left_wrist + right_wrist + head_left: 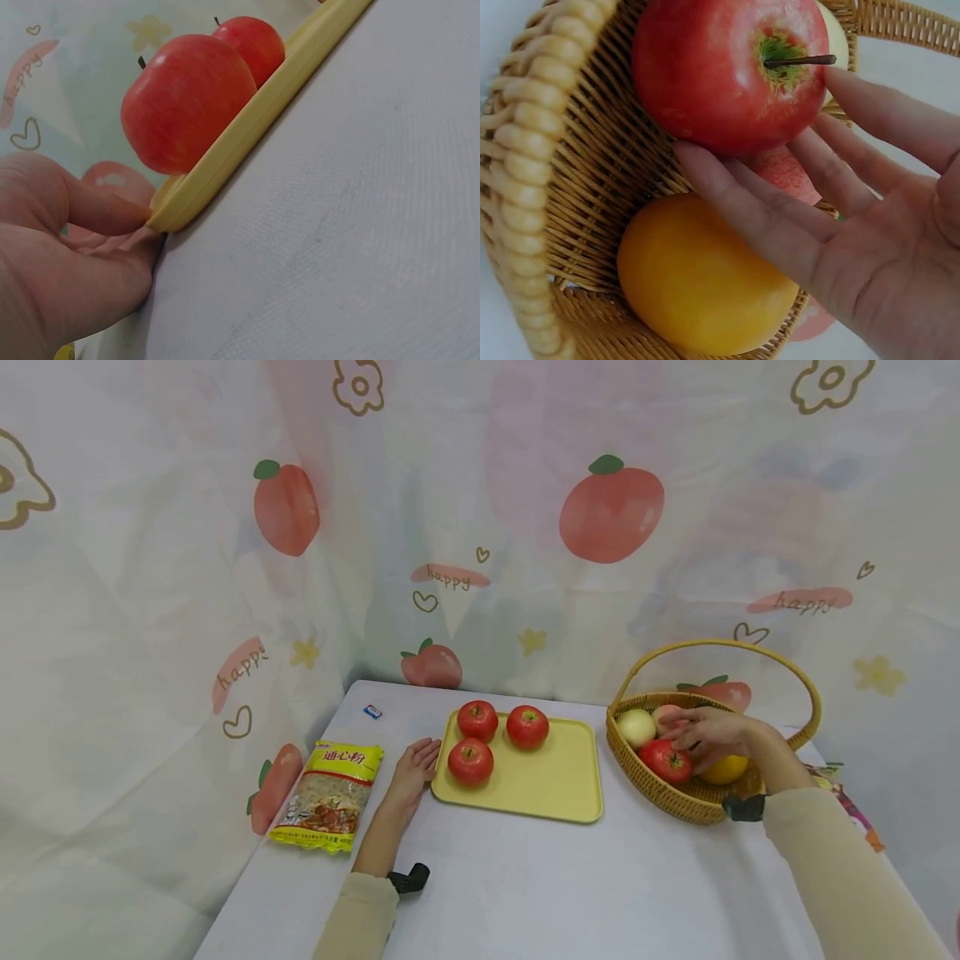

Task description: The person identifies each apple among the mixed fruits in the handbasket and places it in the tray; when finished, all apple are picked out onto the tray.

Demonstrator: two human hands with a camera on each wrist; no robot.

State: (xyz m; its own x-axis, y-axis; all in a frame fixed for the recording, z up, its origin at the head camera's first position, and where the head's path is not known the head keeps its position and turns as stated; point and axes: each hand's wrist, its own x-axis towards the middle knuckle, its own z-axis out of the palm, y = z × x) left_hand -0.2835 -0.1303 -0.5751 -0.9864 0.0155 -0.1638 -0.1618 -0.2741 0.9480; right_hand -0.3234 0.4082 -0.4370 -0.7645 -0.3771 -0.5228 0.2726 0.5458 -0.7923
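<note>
In the head view, my left hand [410, 770] is at the left edge of the yellow tray [547, 789]. The left wrist view shows its thumb and fingers pinching the tray's rim [217, 161]. Three red apples [471, 762] sit on the tray. My right hand [716, 737] reaches into the wicker basket [675, 802]. Its spread, fairly straight fingers [754, 214] touch the side of a red apple [720, 71] with a dark stem. Below that apple, in the right wrist view, is an orange-yellow round fruit [705, 277].
A pale round fruit [636, 727] and a pinkish fruit [667, 717] share the basket, under its tall arched handle [712, 643]. To the left lie a yellow food packet [330, 797] and a small blue-and-white item [372, 712]. Colourful packaging [847, 802] shows beyond the right sleeve.
</note>
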